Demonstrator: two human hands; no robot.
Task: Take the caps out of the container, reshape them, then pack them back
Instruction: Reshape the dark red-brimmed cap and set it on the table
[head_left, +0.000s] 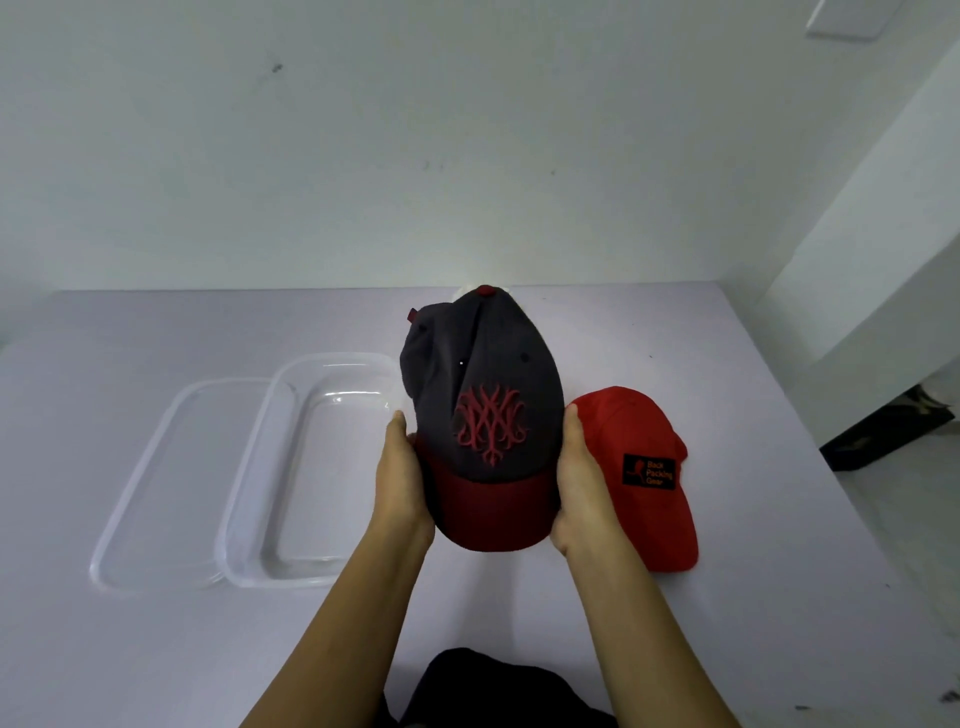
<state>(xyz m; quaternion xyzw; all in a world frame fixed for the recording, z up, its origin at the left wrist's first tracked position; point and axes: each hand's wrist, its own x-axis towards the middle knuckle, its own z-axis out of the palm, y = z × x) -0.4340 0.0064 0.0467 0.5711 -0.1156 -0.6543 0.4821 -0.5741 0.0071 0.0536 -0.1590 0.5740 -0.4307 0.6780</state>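
A dark grey cap (485, 384) with a maroon brim and a red embroidered emblem is held up above the table, brim toward me. My left hand (402, 478) grips its left side at the brim, and my right hand (579, 488) grips the right side. A red cap (649, 467) with a black patch lies on the table just right of my right hand. The clear plastic container (249, 499) stands to the left with nothing in it. A white cap is barely visible behind the grey one.
The container's clear lid (130, 493) lies flat left of the container, partly under it. The pale table (779, 597) meets a white wall at the back and ends at its right edge. Dark fabric (483, 686) shows at the bottom centre.
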